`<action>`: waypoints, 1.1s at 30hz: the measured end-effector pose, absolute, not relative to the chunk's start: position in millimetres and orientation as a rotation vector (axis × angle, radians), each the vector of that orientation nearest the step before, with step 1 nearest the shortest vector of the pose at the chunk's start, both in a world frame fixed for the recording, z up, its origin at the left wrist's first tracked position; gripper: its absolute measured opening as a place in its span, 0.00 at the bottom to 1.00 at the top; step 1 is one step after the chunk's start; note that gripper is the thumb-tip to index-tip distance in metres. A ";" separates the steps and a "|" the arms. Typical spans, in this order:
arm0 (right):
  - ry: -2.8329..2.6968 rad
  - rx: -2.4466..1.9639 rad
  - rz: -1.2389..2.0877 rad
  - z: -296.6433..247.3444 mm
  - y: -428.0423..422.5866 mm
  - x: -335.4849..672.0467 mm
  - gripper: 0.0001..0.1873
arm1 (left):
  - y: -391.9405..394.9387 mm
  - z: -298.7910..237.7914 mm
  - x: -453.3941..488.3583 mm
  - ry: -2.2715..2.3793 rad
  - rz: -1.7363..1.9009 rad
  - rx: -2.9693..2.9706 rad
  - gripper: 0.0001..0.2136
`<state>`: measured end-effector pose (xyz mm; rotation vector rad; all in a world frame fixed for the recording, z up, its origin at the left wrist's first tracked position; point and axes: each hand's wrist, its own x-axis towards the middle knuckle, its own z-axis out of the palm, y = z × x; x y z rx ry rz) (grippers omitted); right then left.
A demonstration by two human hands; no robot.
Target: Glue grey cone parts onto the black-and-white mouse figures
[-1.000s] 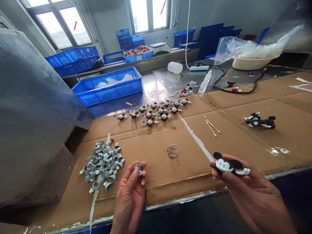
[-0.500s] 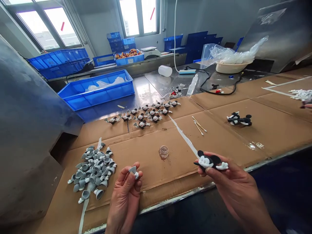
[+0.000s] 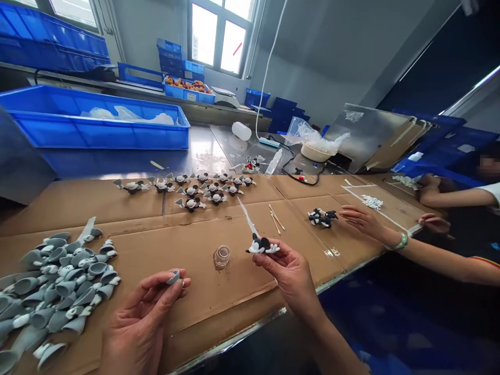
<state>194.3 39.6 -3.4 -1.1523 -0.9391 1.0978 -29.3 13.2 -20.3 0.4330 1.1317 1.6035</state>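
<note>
My left hand (image 3: pixel 146 312) pinches a small grey cone piece (image 3: pixel 174 277) between thumb and fingers; its white end is mostly hidden. In my right hand (image 3: pixel 291 268) is a black-and-white mouse figurine (image 3: pixel 261 245), its face towards me and one white hand sticking out to the right. Between my hands a small clear glass dish (image 3: pixel 222 256) stands on the cardboard. Left of my left hand lies a pile of grey cones with white hands (image 3: pixel 64 281). Beyond, several mouse figurines with grey cones (image 3: pixel 191 202) stand in rows.
Cotton swabs (image 3: pixel 276 219) lie past my right hand. A co-worker's hand (image 3: pixel 361 221) is beside more dark figurines (image 3: pixel 322 217); another person sits farther right. White parts (image 3: pixel 372 202) lie there. A blue crate (image 3: pixel 101 125), a bottle (image 3: pixel 241 131) and a cable (image 3: pixel 291 161) are behind.
The view has swung right, bringing the co-workers' arms into sight. A co-worker's hand is now at the dark figurines. Both my hands still hold the same pieces; the grey cone has turned.
</note>
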 end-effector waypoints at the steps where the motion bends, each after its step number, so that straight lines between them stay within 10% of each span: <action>1: -0.964 -1.161 1.100 -2.6 42.0 194.7 0.17 | 12.3 -21.9 -30.2 1.118 1.607 0.446 0.22; 33: -1.500 -1.364 0.753 19.3 62.5 164.7 0.08 | -1.5 -20.8 -26.6 1.088 1.632 0.567 0.09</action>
